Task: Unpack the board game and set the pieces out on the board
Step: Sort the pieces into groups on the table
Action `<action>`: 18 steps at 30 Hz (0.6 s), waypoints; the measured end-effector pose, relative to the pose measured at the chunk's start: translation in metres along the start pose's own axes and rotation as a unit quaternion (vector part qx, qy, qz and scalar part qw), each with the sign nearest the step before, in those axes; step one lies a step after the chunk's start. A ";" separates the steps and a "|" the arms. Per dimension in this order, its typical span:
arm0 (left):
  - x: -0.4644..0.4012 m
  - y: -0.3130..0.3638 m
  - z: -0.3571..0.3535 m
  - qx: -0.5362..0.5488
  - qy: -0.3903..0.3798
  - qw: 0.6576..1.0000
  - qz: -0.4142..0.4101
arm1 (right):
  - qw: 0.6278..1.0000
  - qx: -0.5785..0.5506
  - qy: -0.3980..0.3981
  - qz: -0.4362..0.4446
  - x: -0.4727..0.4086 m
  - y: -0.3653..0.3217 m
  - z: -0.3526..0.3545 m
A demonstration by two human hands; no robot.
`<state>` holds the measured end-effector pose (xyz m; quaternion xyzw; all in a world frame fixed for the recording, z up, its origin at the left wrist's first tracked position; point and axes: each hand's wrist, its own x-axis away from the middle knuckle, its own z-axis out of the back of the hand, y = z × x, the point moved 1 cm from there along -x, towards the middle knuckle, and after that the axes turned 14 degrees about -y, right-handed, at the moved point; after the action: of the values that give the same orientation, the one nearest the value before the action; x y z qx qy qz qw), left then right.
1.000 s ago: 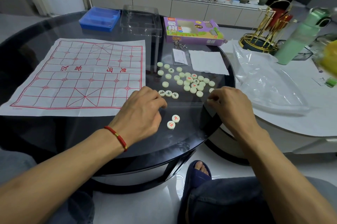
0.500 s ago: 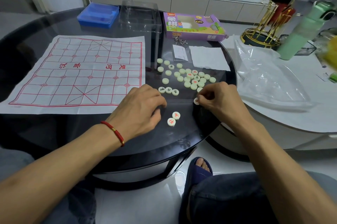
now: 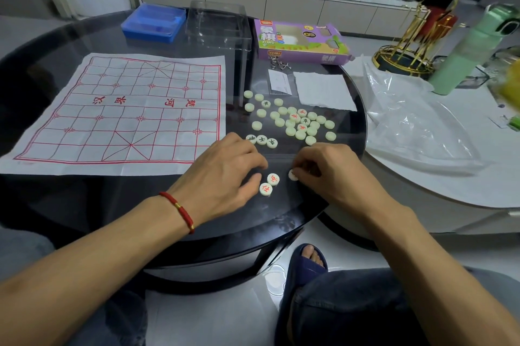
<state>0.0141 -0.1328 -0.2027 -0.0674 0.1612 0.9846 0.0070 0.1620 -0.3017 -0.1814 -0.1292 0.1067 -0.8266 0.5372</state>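
Filling most of the view, a round table of dark glass (image 3: 84, 205) carries everything of the game. On its left part lies a white paper board with a red printed grid (image 3: 121, 112), spread flat, and no piece stands on it. Behind it, at the far side of the table, stand a clear plastic case (image 3: 219, 25), a flat blue plastic box (image 3: 153, 22) and a purple cardboard game box (image 3: 301, 41). A white paper sheet (image 3: 323, 91) lies to the right, near the table edge.

Right of the board there is a loose cluster of pale round game pieces (image 3: 295, 120), most of them blank side up. Three pieces with black characters (image 3: 261, 139) lie in a row near the board's near right corner. Two pieces with red characters (image 3: 269, 184) lie touching each other between the two hands.

The left hand (image 3: 222, 174), with a red cord bracelet (image 3: 178, 209) on its wrist, rests palm down on the glass, its fingers loosely bent and holding nothing. The right hand (image 3: 326, 171) has its fingers curled, and the fingertips pinch one pale round piece (image 3: 292, 175) just beside the red pair.
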 end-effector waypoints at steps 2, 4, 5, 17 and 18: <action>0.000 0.002 -0.002 0.000 -0.007 1.000 0.002 | 1.000 -0.011 -0.018 0.016 0.002 -0.008 -0.002; 0.000 0.004 -0.003 0.000 -0.009 1.000 0.002 | 0.999 -0.028 -0.032 0.031 0.003 -0.013 -0.003; 0.001 0.005 -0.003 0.000 -0.007 1.000 0.003 | 0.998 -0.031 -0.033 0.034 0.003 -0.014 -0.002; 0.001 0.008 -0.008 0.016 -0.001 1.000 0.007 | 0.987 0.015 0.099 -0.124 -0.015 0.023 -0.005; 0.001 0.008 -0.008 0.017 0.000 1.000 0.008 | 0.989 0.009 0.098 -0.113 -0.014 0.021 -0.004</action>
<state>0.0142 -0.1433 -0.2078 -0.0660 0.1782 0.9818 0.0003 0.1845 -0.2970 -0.1938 -0.0540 0.1366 -0.8916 0.4284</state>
